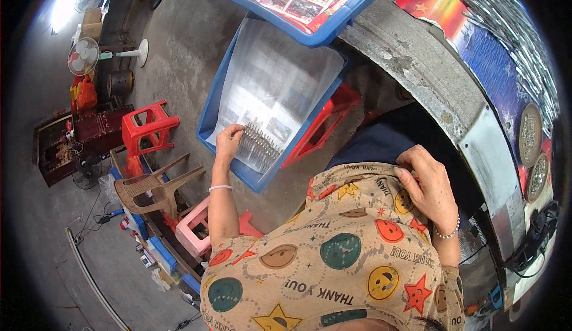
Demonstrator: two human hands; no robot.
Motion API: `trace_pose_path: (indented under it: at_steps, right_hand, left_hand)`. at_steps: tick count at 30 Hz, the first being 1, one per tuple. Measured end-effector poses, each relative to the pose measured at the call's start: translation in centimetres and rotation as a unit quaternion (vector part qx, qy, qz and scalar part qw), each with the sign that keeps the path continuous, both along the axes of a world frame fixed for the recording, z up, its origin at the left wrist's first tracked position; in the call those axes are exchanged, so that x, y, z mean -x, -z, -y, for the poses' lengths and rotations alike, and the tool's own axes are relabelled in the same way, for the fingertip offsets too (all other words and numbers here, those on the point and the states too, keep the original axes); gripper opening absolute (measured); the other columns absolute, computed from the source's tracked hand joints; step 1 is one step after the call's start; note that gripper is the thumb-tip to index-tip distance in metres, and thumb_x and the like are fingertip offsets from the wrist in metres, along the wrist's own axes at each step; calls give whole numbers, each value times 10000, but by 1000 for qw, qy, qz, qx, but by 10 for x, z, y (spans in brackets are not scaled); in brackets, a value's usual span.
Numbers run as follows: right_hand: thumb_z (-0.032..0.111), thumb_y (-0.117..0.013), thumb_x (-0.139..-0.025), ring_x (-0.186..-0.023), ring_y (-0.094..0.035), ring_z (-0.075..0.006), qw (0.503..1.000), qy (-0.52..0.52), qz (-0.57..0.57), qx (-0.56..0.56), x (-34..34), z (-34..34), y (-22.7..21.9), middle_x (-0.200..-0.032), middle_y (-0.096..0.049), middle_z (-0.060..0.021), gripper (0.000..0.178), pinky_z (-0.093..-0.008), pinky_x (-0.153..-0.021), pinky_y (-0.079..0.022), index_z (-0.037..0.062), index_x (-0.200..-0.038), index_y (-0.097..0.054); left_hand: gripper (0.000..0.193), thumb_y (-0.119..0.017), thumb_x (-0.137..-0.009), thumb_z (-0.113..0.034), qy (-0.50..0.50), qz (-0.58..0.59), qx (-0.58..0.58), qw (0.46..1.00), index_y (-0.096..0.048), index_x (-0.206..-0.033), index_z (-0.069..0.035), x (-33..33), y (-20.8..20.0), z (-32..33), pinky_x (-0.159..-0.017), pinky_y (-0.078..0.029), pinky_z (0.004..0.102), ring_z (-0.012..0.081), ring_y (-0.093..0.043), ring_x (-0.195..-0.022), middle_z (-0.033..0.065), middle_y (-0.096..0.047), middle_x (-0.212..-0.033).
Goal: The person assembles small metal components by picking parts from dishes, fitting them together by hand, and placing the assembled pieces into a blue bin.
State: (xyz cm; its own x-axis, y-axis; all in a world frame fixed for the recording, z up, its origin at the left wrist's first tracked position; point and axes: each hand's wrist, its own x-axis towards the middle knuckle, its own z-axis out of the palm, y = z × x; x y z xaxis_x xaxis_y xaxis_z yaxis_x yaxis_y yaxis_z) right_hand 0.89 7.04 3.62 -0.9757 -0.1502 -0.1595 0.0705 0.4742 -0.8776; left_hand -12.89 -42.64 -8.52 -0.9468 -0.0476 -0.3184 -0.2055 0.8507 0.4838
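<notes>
Left hand beside rods, right hand apart

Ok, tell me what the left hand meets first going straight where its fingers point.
The left hand would probably first meet the row of slim metal rods in the blue plastic bin; whether they already touch is unclear.

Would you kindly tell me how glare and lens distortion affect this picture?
Head view: glare whites out a patch, upper left; sheen washes over the sheet in the lower blue tray; the grey workbench bows; corners go black; left hand and right hand look fairly sharp.
</notes>
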Motion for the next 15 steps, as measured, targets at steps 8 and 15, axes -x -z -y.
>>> trace_pose_path:
  at_steps: [8,15]
  right_hand:
    - [120,-602,-844,-786,-574,-334,999,-22,-15,-33,-5,-4,7,-843,-550,-144,133,-389,-677,-471,8,-902,-561]
    - [104,-619,-814,-766,-578,-319,997,2,-56,-45,-18,-5,-8,-842,-556,-129,143,-389,-670,-475,19,-915,-564]
  left_hand:
    - [257,-613,-825,-50,235,-57,191,951,-646,-1079,-33,-6,-80,-114,-751,-515,346,301,-665,-879,184,-656,-1004]
    - [134,-530,-836,86,461,10,-644,610,-639,-913,66,-32,-185,-315,-677,-556,378,326,-654,-784,194,-651,-909]
